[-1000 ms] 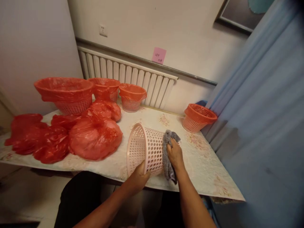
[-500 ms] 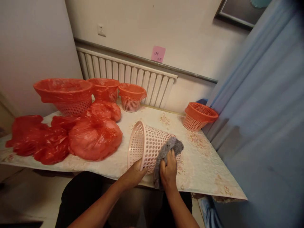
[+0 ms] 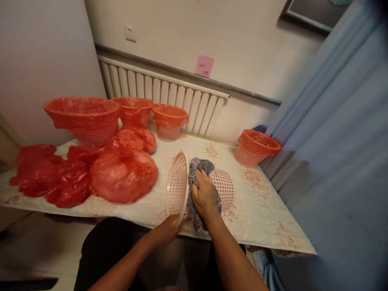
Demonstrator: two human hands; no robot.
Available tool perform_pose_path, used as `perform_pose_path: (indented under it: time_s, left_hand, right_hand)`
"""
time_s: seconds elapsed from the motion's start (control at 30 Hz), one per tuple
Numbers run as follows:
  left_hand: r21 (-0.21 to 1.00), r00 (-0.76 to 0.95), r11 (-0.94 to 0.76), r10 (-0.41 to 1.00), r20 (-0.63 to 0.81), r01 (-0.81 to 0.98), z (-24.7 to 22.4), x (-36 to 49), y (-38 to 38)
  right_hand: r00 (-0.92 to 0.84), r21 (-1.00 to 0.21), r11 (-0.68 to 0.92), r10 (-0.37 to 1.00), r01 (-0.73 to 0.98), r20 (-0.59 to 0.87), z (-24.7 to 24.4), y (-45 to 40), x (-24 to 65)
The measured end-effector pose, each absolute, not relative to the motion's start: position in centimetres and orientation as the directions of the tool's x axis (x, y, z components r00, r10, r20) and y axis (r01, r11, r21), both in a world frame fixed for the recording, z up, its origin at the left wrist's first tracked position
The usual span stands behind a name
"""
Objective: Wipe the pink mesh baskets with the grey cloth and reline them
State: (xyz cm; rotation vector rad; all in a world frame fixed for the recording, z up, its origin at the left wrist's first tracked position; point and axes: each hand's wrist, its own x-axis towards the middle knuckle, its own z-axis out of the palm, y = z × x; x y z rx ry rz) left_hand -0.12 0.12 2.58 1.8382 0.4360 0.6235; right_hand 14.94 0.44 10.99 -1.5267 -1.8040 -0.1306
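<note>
A pale pink perforated plastic basket (image 3: 224, 186) lies on its side on the table, its mouth facing left. My left hand (image 3: 170, 228) grips the near part of its rim. Against the basket's outer wall, close to the rim, my right hand (image 3: 205, 195) presses a grey cloth (image 3: 194, 210). Its fingers are curled over the cloth, which covers the middle of the basket's side.
A floral cloth covers the table (image 3: 263, 218). Red bags (image 3: 124, 176) lie to the left, and red-lined baskets (image 3: 169, 123) stand behind. Another red-lined basket (image 3: 253, 149) is at the back right, beside a blue curtain (image 3: 333, 161). A radiator (image 3: 172, 95) is on the wall.
My right hand has slid the grey cloth leftward along the basket's side, from near its base toward the rim. My left hand still holds the rim.
</note>
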Motion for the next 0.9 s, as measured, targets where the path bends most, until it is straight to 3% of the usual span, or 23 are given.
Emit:
perform_pose_path:
  time_s: [0.17, 0.37, 0.53, 0.77, 0.9]
  left_hand:
    - [0.957, 0.781, -0.29, 0.593, 0.194, -0.018, 2.9, 0.4, 0.0]
    - [0.982, 0.613, -0.161, 0.767, 0.189, -0.1, 4.9, 2.4, 0.6]
    - [0.983, 0.617, -0.137, 0.766, 0.182, -0.12, 5.4, 2.5, 0.6]
    - [0.992, 0.633, -0.114, 0.764, 0.123, -0.054, 5.4, 2.0, 0.1]
    - [0.987, 0.642, -0.147, 0.752, 0.149, -0.058, 5.2, 2.1, 0.2]
  right_hand:
    - [0.032, -0.392, 0.249, 0.81, 0.886, 0.586, 10.9, 0.8, 14.9]
    - [0.023, -0.364, 0.253, 0.793, 0.896, 0.609, 10.2, 0.2, 14.9]
    - [0.025, -0.399, 0.274, 0.798, 0.875, 0.602, 10.0, 1.0, 17.5]
    - [0.343, -0.495, -0.047, 0.777, 0.868, 0.528, 7.3, 1.9, 26.4]
    - [0.492, -0.584, -0.124, 0.692, 0.802, 0.529, 4.9, 0.3, 28.4]
